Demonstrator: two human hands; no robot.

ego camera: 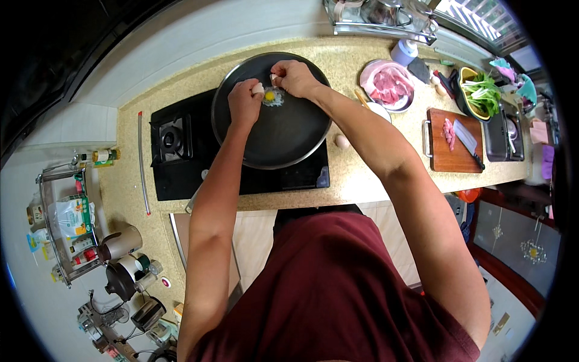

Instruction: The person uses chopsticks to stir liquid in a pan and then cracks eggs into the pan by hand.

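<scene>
A large dark frying pan sits on the black gas hob. Inside it, towards the far side, lies a cracked raw egg with its yolk whole and the white spread around it. My left hand is just left of the egg and holds a piece of eggshell. Above and to the right of the yolk, my right hand pinches another piece of shell, mostly hidden by the fingers. Both hands are over the pan.
A whole egg rests on the counter right of the hob. Beyond it are a plate of raw meat and a white bowl. Farther right, a cleaver lies on a wooden cutting board, near greens and the sink.
</scene>
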